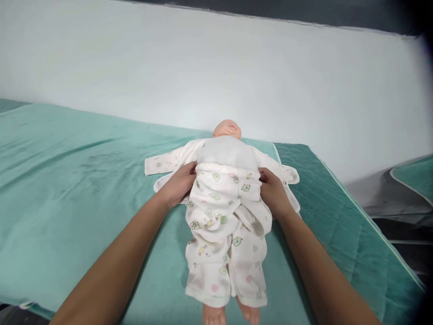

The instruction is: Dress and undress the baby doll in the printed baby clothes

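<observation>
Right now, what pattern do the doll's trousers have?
White trousers with small green, pink and yellow prints; the head view shows them.

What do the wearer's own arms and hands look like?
Left forearm and right forearm: bare, no sleeves, cables or markings visible. Left hand and right hand: no gloves, watch or band visible. Fingers partly hidden; can't rule out rings.

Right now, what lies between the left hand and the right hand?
The upper part of the patterned pants, with the waistband, spans between the left hand and right hand, as the head view shows.
</observation>
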`<action>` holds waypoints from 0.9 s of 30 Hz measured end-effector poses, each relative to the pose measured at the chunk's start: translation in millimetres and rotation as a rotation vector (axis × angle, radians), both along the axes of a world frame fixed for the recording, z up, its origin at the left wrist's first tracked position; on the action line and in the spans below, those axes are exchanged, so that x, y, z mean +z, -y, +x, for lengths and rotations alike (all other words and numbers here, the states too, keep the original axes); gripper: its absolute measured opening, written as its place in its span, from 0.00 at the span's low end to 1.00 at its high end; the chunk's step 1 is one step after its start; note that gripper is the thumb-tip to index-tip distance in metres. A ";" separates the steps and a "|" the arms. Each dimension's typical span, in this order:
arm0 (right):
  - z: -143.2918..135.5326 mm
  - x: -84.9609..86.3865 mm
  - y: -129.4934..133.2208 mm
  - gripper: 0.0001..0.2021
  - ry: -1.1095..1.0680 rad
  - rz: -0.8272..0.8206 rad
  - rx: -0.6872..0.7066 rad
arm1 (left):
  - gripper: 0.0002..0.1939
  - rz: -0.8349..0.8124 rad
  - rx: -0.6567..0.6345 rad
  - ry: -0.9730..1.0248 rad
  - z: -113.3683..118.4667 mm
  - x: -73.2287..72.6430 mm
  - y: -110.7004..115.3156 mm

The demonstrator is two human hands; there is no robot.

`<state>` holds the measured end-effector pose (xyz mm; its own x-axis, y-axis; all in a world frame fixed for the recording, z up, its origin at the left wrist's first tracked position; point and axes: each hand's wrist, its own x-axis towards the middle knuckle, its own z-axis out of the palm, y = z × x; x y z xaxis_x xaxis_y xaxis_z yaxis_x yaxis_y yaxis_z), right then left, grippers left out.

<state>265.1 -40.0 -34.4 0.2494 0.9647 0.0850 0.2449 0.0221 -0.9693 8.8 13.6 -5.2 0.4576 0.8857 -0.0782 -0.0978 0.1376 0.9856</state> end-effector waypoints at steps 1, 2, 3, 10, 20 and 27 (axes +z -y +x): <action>1.1 -0.1 0.2 0.12 0.013 -0.017 -0.011 | 0.25 0.013 0.012 -0.001 -1.0 -0.9 -0.7; 2.5 -0.1 0.4 0.12 0.029 -0.029 -0.016 | 0.24 0.039 0.034 -0.013 -2.0 -2.0 -1.7; 4.4 0.0 0.9 0.13 0.041 -0.030 -0.012 | 0.24 0.077 0.070 -0.040 -3.1 -3.4 -2.8; 19.0 -0.2 4.5 0.19 0.058 0.104 0.038 | 0.16 0.355 0.344 -0.290 -8.7 -7.5 -8.4; 17.5 1.2 5.4 0.06 0.243 0.134 -0.172 | 0.07 0.572 0.328 -0.521 -10.1 -8.2 -9.4; -1.1 16.1 17.8 0.03 0.280 0.481 0.035 | 0.05 0.823 0.326 -0.265 -7.5 0.0 -1.6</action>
